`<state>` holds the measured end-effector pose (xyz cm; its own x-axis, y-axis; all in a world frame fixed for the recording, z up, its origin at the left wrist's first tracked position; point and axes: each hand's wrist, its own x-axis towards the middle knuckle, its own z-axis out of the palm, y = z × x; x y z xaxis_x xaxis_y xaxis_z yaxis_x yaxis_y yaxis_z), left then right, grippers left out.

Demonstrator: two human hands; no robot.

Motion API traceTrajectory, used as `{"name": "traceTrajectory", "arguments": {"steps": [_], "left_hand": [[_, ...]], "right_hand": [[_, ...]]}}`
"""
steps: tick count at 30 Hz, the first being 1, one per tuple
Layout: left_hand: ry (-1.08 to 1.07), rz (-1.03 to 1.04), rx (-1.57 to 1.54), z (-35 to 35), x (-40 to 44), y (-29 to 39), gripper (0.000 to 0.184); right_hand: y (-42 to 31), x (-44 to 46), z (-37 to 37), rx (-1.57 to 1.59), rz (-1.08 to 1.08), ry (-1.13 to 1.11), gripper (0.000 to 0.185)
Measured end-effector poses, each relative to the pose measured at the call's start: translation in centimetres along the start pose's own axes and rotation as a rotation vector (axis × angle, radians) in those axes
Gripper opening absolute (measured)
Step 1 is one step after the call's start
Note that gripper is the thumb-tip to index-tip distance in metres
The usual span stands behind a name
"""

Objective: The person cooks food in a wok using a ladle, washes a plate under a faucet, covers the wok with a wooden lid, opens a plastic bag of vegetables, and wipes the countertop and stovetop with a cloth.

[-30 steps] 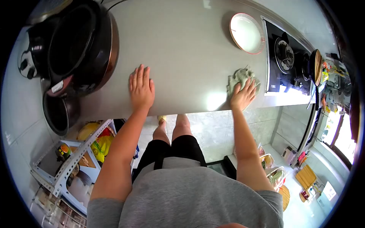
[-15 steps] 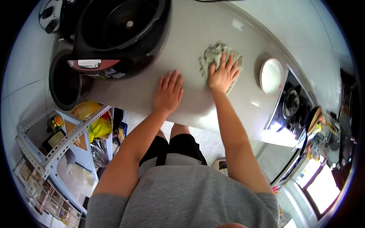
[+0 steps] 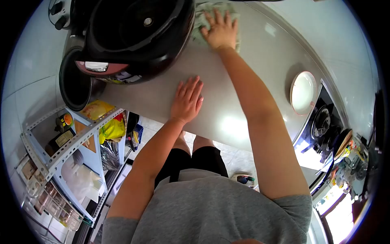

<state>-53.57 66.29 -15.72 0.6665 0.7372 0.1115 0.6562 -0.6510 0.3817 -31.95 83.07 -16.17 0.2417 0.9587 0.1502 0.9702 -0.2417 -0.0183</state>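
My right hand [image 3: 222,35] lies flat with fingers spread on a pale green cloth [image 3: 200,22], pressing it against the grey countertop [image 3: 272,61]. The cloth is spread out beside the right side of a black rice cooker [image 3: 166,61], near the top of the view, and part of it is hidden under my hand. My left hand [image 3: 187,101] rests palm down on the counter near its front edge, below the cooker, fingers stretched out and holding nothing.
A white bowl [image 3: 303,93] stands at the right, before the stove [image 3: 321,122]. A dark round pot [image 3: 75,83] sits left of the cooker. Below it, a metal shelf rack [image 3: 81,140] holds bags and bottles. A tiled wall [image 3: 34,67] borders the left.
My right hand has slid the cloth away from me and leftward, up beside the rice cooker. My left hand stays flat on the counter. The whole view has shifted slightly.
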Motion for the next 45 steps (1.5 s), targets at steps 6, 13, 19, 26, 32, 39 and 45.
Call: {"name": "traceTrajectory", "arguments": {"steps": [6, 13, 19, 26, 32, 39, 45], "left_hand": [[0.18, 0.038, -0.141, 0.6, -1.2, 0.2, 0.044], [0.35, 0.101, -0.293, -0.2, -3.9, 1.1, 0.026], [0.071, 0.0, -0.571, -4.9, -19.5, 2.4, 0.024], [-0.144, -0.461, -0.442, -9.6, -39.5, -2.9, 0.04], [-0.056, -0.504, -0.364, -13.6, -38.2, -1.6, 0.041], [-0.204, -0.202, -0.374, -14.8, -32.0, 2.0, 0.04], [-0.367, -0.024, -0.31, -13.4, -30.2, 3.5, 0.038]], "right_hand": [[-1.2, -10.5, -1.2, 0.228, -0.288, -0.011, 0.058], [7.4, -28.6, -6.1, 0.124, -0.016, -0.095, 0.063], [17.1, -43.1, -5.6, -0.063, 0.388, 0.006, 0.062], [-0.9, -39.5, -5.1, -0.096, 0.673, 0.051, 0.071], [-20.2, -30.7, -6.4, 0.182, -0.087, -0.207, 0.073], [-17.6, -30.3, -1.6, 0.278, -0.484, 0.107, 0.068], [-0.8, -40.0, -7.5, 0.326, -0.286, -0.099, 0.095]]}}
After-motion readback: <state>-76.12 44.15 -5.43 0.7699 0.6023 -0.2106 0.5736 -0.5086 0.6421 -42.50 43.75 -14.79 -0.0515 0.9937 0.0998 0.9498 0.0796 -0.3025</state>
